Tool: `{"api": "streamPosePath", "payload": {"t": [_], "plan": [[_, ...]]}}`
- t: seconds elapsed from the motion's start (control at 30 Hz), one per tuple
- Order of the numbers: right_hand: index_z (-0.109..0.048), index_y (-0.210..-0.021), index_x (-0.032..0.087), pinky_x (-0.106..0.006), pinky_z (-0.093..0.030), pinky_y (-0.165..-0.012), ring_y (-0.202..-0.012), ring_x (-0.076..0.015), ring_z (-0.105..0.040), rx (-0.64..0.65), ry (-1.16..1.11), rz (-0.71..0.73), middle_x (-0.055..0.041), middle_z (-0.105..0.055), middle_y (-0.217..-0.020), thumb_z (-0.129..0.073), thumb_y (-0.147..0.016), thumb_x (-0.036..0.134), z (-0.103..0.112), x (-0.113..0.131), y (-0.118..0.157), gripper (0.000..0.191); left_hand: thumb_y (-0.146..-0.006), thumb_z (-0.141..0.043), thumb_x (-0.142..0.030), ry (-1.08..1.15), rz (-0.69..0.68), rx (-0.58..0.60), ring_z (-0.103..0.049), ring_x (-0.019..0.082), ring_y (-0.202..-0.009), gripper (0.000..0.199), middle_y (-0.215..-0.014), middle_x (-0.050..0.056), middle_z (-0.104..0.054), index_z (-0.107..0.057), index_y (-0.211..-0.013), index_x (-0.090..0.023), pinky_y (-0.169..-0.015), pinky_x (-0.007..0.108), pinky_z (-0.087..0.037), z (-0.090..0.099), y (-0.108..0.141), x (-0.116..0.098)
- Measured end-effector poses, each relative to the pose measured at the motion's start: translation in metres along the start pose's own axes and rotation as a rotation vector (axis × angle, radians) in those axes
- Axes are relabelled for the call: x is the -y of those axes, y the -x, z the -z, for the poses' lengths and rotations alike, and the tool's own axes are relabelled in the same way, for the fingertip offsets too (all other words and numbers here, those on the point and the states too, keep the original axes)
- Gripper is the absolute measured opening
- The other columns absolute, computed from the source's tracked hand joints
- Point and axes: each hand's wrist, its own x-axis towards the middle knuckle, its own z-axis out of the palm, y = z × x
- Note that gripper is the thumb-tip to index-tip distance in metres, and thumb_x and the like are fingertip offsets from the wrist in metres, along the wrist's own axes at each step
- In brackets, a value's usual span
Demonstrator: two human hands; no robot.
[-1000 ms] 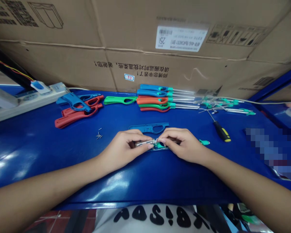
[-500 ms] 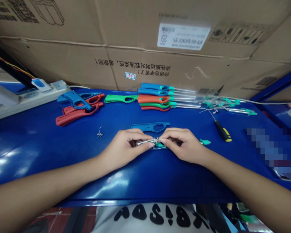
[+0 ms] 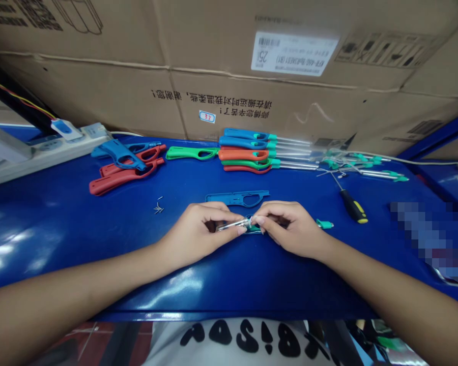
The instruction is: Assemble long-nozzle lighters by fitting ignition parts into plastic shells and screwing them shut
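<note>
My left hand point(image 3: 196, 231) is closed around a clear lighter fuel tank point(image 3: 232, 224), held almost level between thumb and fingers. My right hand point(image 3: 292, 229) pinches at the tank's right end, where a small white piece shows; what its fingertips grip is too small to make out. Below and between the hands lie a green part and a thin wire point(image 3: 255, 230), partly hidden. A green-tipped end point(image 3: 325, 224) sticks out past my right hand. Just beyond my fingers lies a blue lighter half-shell point(image 3: 232, 197), its inner side up.
Several small screws point(image 3: 159, 208) lie left of my hands. Coloured handle shells point(image 3: 125, 178) sit further left, near a power strip point(image 3: 49, 152). At the back lie several lighters with metal tubes point(image 3: 248, 153). A screwdriver point(image 3: 353, 206) lies to the right, before a cardboard box point(image 3: 213, 51).
My right fingertips have shifted slightly at the tank's end, and the tank sits a little more tilted. The whole view has moved slightly; the other things lie as before.
</note>
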Motion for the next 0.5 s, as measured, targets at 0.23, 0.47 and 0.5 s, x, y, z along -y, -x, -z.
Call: {"api": "streamPosePath", "payload": {"t": [0.23, 0.47, 0.5], "plan": [[-0.07, -0.084, 0.015, -0.021, -0.039, -0.051, -0.057, -0.0089, -0.052, -0.033, 0.076, 0.073, -0.0022, -0.065, -0.072, -0.058, -0.095, 0.023, -0.0023, -0.0008, 0.001, 0.019, -0.085, -0.074, -0.027, 0.012, 0.006, -0.044, -0.054, 0.009, -0.059, 0.018, -0.078, 0.003, -0.071, -0.082, -0.099, -0.019, -0.053, 0.021, -0.04, -0.0041, 0.0015, -0.0002], [-0.068, -0.08, 0.016, -0.02, -0.038, -0.049, -0.055, -0.0083, -0.052, -0.047, 0.023, 0.102, -0.001, -0.064, -0.07, -0.059, -0.095, 0.023, -0.0055, 0.0004, 0.0014, 0.019, -0.085, -0.074, -0.028, 0.037, -0.014, -0.049, -0.058, 0.012, -0.064, 0.019, -0.08, 0.004, -0.072, -0.082, -0.101, -0.019, -0.057, 0.022, -0.043, -0.0049, 0.0001, -0.0015], [-0.068, -0.08, 0.016, -0.02, -0.038, -0.049, -0.055, -0.0083, -0.052, -0.047, 0.003, 0.095, -0.001, -0.063, -0.07, -0.059, -0.095, 0.023, -0.0055, 0.0007, 0.0011, 0.019, -0.086, -0.074, -0.027, 0.037, -0.02, -0.048, -0.057, 0.011, -0.064, 0.019, -0.08, 0.004, -0.072, -0.081, -0.101, -0.019, -0.057, 0.022, -0.043, -0.0044, -0.0001, -0.0016]]}}
